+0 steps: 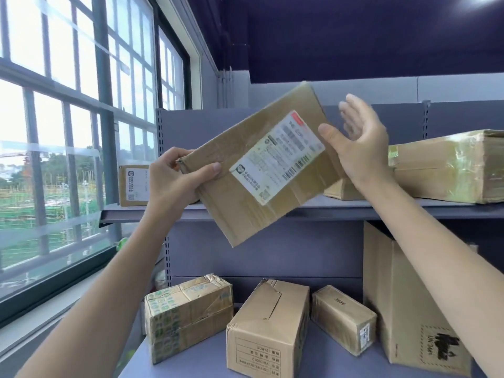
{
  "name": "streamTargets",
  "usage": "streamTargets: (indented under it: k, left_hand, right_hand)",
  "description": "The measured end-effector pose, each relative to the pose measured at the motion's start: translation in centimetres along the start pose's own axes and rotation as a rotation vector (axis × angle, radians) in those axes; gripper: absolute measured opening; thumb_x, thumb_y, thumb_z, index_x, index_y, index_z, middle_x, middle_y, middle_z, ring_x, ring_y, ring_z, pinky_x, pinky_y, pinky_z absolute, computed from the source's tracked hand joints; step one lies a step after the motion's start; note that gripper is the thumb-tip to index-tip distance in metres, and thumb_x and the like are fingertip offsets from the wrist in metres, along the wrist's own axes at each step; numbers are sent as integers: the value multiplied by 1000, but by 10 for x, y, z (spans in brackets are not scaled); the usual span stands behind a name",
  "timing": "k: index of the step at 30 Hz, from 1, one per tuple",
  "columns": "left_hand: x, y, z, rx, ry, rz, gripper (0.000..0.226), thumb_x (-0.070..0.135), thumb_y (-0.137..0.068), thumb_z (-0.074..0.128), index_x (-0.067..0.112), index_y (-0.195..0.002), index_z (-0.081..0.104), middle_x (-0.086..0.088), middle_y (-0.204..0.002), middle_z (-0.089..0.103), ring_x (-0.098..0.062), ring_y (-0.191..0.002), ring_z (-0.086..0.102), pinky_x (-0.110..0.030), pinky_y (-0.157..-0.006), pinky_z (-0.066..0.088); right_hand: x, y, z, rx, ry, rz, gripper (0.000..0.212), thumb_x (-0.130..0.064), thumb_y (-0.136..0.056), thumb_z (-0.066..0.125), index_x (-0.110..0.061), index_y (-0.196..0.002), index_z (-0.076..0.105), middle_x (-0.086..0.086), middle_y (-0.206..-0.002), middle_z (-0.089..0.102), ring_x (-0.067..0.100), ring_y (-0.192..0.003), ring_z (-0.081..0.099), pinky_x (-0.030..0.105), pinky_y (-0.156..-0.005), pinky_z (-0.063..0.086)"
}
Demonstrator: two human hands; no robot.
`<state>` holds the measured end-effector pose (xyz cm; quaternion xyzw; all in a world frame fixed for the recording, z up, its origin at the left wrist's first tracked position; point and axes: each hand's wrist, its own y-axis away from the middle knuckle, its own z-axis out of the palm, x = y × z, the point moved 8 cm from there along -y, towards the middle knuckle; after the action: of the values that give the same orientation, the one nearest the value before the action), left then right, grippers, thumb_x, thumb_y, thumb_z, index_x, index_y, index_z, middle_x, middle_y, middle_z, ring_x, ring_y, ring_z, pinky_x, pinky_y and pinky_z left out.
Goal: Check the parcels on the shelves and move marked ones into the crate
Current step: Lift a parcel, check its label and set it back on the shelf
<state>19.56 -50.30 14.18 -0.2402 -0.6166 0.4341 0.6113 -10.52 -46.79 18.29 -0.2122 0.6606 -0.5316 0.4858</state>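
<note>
Grey metal shelving (321, 210) fills the middle and right of the frame, backed by a dark purple wall, with a tall dark-framed window (68, 132) across the left side looking onto greenery.

At centre frame a flat brown cardboard parcel (253, 170) is held tilted in the air in front of the upper shelf, its white printed shipping label (278, 159) facing the camera; a small red patch sits at the label's upper corner. The left hand (174, 178) grips the parcel's left corner, thumb laid across the front face and fingers curled behind. The right hand (360, 143) is spread open just beside the parcel's right edge, fingers straight and slightly blurred; whether the thumb tip touches the box I cannot tell.

On the upper shelf, a small brown box with a white label (133, 185) stands at left, behind the left hand, and a long tape-wrapped cardboard parcel (447, 165) lies at right.

On the lower shelf, along the bottom of the frame, sit a green-printed taped carton (185, 315), a plain brown carton with a printed table on its end (270, 331), a small taped brown box (343, 317), and a tall brown carton with black scribbled marking (403, 304) at far right.
</note>
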Motion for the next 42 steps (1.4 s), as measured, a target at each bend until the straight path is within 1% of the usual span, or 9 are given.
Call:
streamTargets:
  k: [5,8,11,17,21,24,30,38,42]
  left_hand:
    - [-9,13,-15,199,112,-4,25,9,-70,80,17,-70,56,5,-66,54,7,-49,52,-9,-46,40]
    - [-13,22,-1,131,83,-1,29,18,-66,83,22,-75,57,8,-72,56,7,-57,52,-12,-54,43]
    - [-18,24,4,66,35,-36,33,33,-59,82,30,-81,57,14,-78,60,4,-68,57,-18,-66,47]
    - [-8,31,30,-150,26,-49,32,15,-79,72,22,-109,64,12,-94,70,-2,-85,65,-19,-74,50]
    - [-3,31,37,-183,2,-32,30,17,-82,69,32,-106,63,23,-87,70,2,-85,65,-23,-79,50]
    - [7,30,46,-262,39,-13,33,13,-82,69,31,-109,62,17,-99,71,-3,-96,66,-26,-85,52]
    - [20,27,52,-242,53,-4,22,10,-86,64,32,-92,63,22,-82,71,4,-80,67,-17,-72,54]
    - [12,28,36,-18,48,-16,18,14,-76,67,30,-85,66,6,-85,71,-20,-84,69,-46,-83,55]
    - [7,30,28,77,79,-36,18,16,-76,63,32,-83,66,2,-82,71,-24,-82,67,-51,-83,54]
  right_hand:
    - [34,24,18,-106,-73,272,81,-36,-78,70,-22,-144,25,-2,-142,41,11,-129,40,35,-109,34]
    - [35,35,40,-186,-269,298,67,-23,-79,70,-18,-137,35,-11,-119,55,10,-116,51,36,-104,41]
    - [32,36,41,-135,-357,270,65,-19,-80,69,-18,-137,37,-8,-123,56,12,-119,51,32,-102,43]
    - [7,30,35,-113,-332,121,43,-16,-87,62,-16,-129,50,-10,-113,64,1,-105,59,16,-83,48]
    - [0,28,26,-66,-310,98,24,-15,-89,60,-25,-110,60,-15,-100,67,1,-96,62,23,-83,49]
    - [-5,29,23,-77,-259,60,27,-12,-89,59,-27,-111,60,-12,-104,68,6,-101,62,32,-90,50]
    - [-16,29,22,-106,-236,20,37,-9,-90,56,-16,-126,56,-8,-113,66,6,-105,62,28,-92,50]
    - [-6,41,34,-224,-355,95,40,-5,-88,58,-20,-125,52,-14,-112,63,-1,-104,61,18,-86,49]
    - [8,48,46,-321,-223,145,67,-20,-81,70,-27,-139,37,-10,-135,51,5,-126,45,29,-103,40]
